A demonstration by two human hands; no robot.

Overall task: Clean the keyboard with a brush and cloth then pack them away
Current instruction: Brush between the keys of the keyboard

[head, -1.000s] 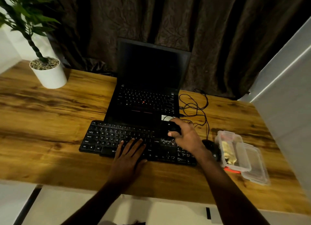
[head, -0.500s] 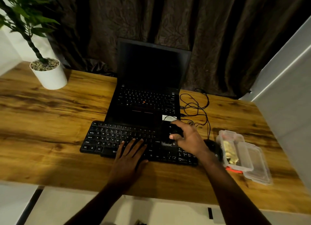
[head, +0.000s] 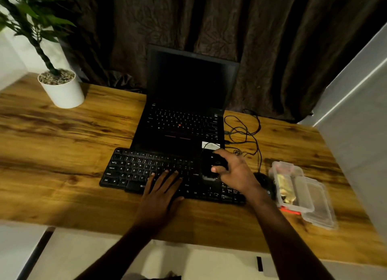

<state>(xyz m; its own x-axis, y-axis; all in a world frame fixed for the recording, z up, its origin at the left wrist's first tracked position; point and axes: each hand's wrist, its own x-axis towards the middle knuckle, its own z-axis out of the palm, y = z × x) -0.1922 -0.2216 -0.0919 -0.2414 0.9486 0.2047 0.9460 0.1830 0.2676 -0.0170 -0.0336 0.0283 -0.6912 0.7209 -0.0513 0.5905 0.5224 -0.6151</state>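
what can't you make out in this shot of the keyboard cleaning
Head view, the only one:
1. The dark tool gripped by the right hand: black on the black keyboard, brush or cloth unclear.
2. Keys under the left hand: hidden by its palm.
3. The mouse: mostly behind the right wrist.
4. The clear box: contents blurred, only yellowish.

Wide bare surface (head: 52, 154) is lying open left of the keyboard (head: 146, 170), with only the white plant pot (head: 62, 91) standing at the far left corner. On the right, loose cables (head: 243, 128), a mouse (head: 266, 183) and a clear container (head: 297, 191) are crowding the way. The open laptop (head: 184, 122) is blocking the far side just behind the keyboard.
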